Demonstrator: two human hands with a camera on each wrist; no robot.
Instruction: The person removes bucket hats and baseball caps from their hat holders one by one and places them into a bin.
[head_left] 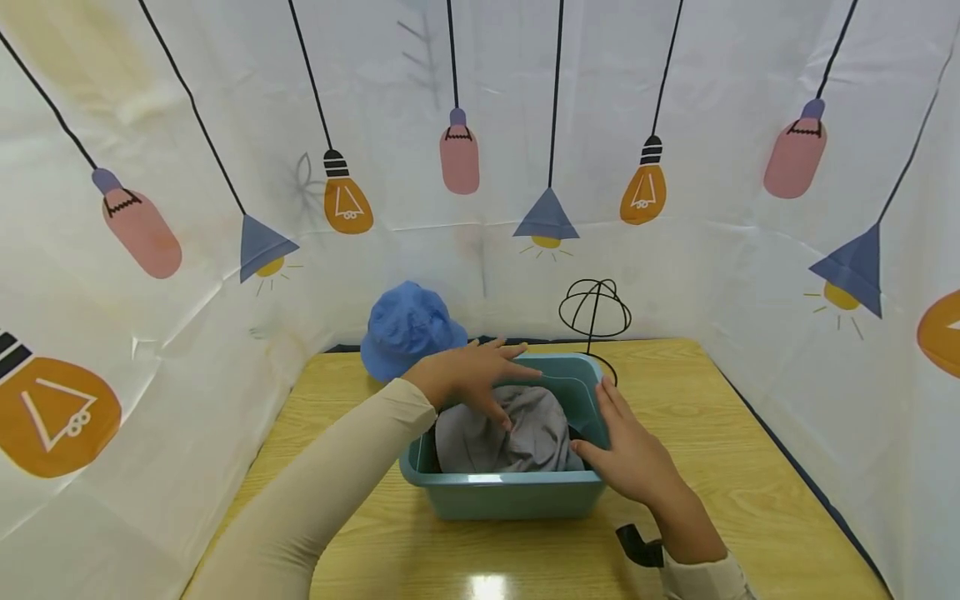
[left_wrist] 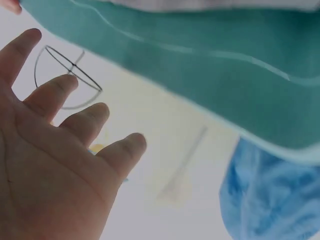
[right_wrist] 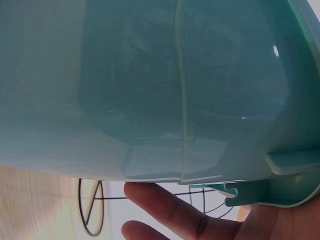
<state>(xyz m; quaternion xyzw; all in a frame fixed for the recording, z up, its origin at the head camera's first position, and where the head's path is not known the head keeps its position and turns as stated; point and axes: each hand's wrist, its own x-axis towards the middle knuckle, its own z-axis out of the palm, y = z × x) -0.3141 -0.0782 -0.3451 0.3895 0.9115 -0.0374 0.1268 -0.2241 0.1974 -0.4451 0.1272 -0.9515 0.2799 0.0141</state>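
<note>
A teal plastic basin (head_left: 517, 498) stands on the table in the head view, with crumpled grey cloth (head_left: 536, 425) inside. My left hand (head_left: 472, 375) hovers over its back left part, fingers spread and nothing in them; the left wrist view shows the palm and fingertips apart from the basin wall (left_wrist: 165, 60). At the right side, my right hand (head_left: 630, 450) holds the basin's rim, thumb over the inner side and fingers along the outside. In the right wrist view, the fingers (right_wrist: 162, 207) lie against the outer wall (right_wrist: 135, 90); the thumb tip is hidden there.
A blue bucket hat (head_left: 411, 329) sits behind the basin at the left. A black wire stand (head_left: 596, 308) with a domed top stands at the back right. Around the wooden table (head_left: 697, 433) hangs a white curtain (head_left: 487, 50) printed with lamps.
</note>
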